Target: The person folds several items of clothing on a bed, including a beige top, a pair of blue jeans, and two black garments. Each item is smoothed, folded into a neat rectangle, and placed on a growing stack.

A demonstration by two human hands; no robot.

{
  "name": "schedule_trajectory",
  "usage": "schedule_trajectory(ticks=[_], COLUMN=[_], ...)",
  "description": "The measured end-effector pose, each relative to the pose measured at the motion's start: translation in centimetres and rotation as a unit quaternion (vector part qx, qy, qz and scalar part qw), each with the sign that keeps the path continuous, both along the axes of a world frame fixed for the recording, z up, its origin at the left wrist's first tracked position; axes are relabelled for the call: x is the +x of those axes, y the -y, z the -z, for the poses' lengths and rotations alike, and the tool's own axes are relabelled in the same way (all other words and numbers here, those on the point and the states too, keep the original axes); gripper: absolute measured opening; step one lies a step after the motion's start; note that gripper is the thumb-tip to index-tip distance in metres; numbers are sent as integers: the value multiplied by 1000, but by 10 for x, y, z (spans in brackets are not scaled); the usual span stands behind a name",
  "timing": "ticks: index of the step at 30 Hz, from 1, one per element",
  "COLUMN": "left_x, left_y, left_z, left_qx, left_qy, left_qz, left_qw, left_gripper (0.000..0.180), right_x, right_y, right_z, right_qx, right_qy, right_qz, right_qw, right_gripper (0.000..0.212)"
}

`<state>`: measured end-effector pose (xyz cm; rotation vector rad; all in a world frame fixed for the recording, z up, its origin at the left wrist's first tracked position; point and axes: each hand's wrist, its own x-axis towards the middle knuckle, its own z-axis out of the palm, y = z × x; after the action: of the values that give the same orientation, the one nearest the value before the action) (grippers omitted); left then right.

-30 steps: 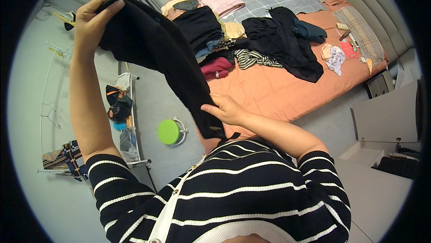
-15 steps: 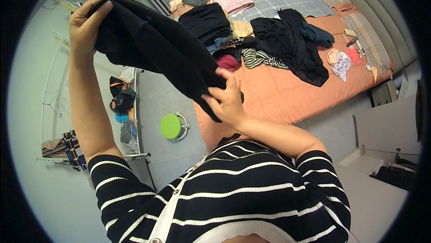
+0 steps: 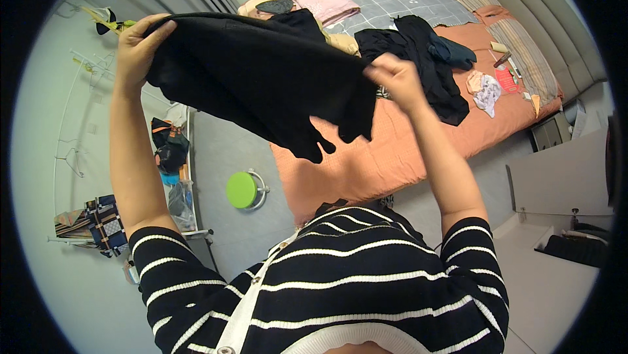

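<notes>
A black garment (image 3: 255, 79) hangs stretched in the air between my two hands, in front of the bed. My left hand (image 3: 140, 50) pinches its upper left corner, thumb on top. My right hand (image 3: 398, 81), somewhat blurred, is closed on its right end. Its lower edge droops loosely, with narrow ends dangling over the orange bedspread. What kind of garment it is cannot be made out. Behind it, partly hidden, lies a pile of clothes with another black piece (image 3: 297, 24) on top.
The bed with an orange cover (image 3: 320, 184) holds dark clothes (image 3: 418, 60), a pink folded cloth (image 3: 330, 11) and small whitish garments (image 3: 485, 92). A green round stool (image 3: 242, 190) stands on the floor. At left is a white rack (image 3: 55, 158); at right, a white cabinet (image 3: 556, 181).
My right hand has moved up and to the right, spreading the black garment wider. My left hand has shifted slightly right and down, still gripping its corner.
</notes>
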<state>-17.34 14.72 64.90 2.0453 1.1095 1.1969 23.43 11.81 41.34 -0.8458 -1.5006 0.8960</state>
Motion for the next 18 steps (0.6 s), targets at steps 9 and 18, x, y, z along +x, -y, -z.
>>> schedule_trajectory(ticks=[9, 18], left_x=[36, 124], left_y=[-34, -66], left_z=[33, 70], left_qx=[-32, -21], left_qy=[-41, -215], left_qz=[6, 86], left_qw=[999, 973], left_gripper=[14, 18], right_x=[72, 153], right_y=[-5, 0], right_z=[-38, 0], right_qx=[9, -56], right_qy=[128, 189], right_qz=[82, 171], right_qw=[988, 965], right_gripper=[39, 22])
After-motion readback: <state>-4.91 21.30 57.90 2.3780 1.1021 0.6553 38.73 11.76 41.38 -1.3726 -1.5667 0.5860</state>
